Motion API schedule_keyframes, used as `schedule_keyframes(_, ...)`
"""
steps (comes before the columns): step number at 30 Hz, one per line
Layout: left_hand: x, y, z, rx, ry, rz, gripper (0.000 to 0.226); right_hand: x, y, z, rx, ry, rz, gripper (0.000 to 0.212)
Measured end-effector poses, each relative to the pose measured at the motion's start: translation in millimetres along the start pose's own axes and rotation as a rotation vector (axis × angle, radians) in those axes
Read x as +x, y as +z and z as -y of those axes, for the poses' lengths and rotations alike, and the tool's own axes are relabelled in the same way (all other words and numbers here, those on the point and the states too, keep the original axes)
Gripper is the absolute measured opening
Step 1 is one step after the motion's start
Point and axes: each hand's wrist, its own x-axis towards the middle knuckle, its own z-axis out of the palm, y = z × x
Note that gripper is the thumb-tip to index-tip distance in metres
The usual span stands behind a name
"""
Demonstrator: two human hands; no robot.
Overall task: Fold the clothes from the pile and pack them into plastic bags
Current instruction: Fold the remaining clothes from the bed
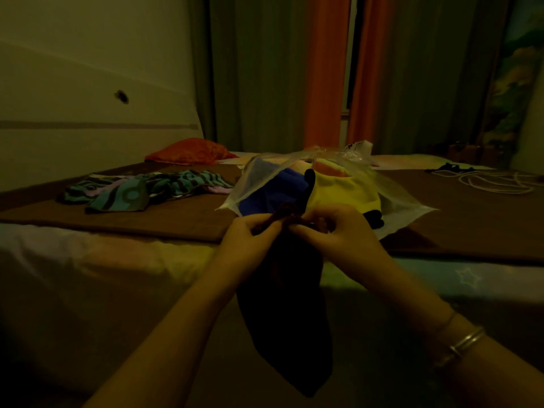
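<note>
A dark garment hangs down in front of the bed edge. My left hand and my right hand pinch its bunched top edge close together. Just behind the hands lies a clear plastic bag on the brown blanket. Inside it I see a blue piece, a yellow piece and something orange-pink at the back. A teal and black striped garment lies spread out to the left.
A red-orange cloth sits at the far left of the bed, by the white wall. White cord and a small dark item lie at the far right. Green and orange curtains hang behind the bed.
</note>
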Motion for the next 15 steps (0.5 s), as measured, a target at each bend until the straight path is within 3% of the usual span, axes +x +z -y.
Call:
schedule_keyframes(5,-1,-3,-9,-0.056,-0.129,0.154,0.027,11,7,-5,-0.111,-0.079,-0.127,0.020)
schedule_keyframes(12,-3,-12,-9,0.018,-0.023,0.250,0.025,12,3,2,0.157,0.047,0.031,0.008)
schedule_keyframes(15,-3,-13,-6,0.028,-0.020,0.216,0.022,11,3,3,0.100,0.017,0.050,0.011)
